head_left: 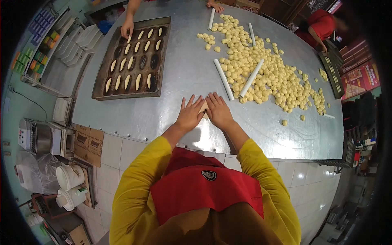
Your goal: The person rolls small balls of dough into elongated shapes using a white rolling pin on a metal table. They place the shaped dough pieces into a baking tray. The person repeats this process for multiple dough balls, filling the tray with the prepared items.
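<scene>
My left hand (189,115) and my right hand (220,112) lie flat and side by side near the front edge of the metal table (183,67). A flattened piece of pale dough (204,107) shows in the gap between them, mostly covered. Both thumbs point inward over it. Just beyond my right hand lie two white rolling rods (223,79), one leaning against a large heap of yellow dough balls (269,70). To my left, a dark baking tray (101,92) bears rows of slim, curved dough pieces (138,82) in its hollows.
Another person's hand (127,29) touches a dough piece on the tray; a further hand (215,6) rests on the far edge. At right, a person in red (321,26) reaches to a second tray (332,73). White buckets (70,177) stand at lower left.
</scene>
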{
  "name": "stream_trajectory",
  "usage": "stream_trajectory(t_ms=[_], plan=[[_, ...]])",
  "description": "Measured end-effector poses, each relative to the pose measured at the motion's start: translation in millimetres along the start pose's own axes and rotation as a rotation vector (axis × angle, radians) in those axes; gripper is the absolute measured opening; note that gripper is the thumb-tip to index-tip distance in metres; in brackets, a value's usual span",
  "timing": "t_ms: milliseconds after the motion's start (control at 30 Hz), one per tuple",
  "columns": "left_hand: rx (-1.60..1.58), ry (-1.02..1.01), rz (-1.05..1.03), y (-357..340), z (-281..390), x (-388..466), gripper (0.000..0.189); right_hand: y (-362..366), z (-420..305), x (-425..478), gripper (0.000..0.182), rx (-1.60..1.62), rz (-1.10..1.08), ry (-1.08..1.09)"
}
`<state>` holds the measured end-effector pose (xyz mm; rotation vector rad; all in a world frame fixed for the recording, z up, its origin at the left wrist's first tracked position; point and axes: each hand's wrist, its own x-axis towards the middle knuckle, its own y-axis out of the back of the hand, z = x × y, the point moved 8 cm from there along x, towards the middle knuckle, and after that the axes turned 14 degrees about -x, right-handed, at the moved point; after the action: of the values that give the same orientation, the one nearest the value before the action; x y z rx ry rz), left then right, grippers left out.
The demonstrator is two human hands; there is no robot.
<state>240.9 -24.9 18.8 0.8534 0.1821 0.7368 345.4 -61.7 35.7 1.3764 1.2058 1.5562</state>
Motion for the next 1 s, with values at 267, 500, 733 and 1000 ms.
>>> stream_trajectory(t_ms=[267, 500, 733, 1000], plan=[[-0.100, -0.066, 0.173, 24, 9, -26, 0.056, 13, -4, -15, 0.047, 0.146, 0.024, -0.030], [0.046, -0.116, -0.168, 1, 17, -81, 0.069, 24, -40, -67, 0.047, 0.156, -0.094, 0.009], [-0.358, 0.039, 0.450, 50, -28, -98, 0.073, -4, -51, 37, 0.047, 0.041, -0.080, -0.046], [-0.483, 0.038, 0.594, 65, -29, -108, 0.081, -21, -135, -14, 0.074, -0.002, -0.270, 0.360]])
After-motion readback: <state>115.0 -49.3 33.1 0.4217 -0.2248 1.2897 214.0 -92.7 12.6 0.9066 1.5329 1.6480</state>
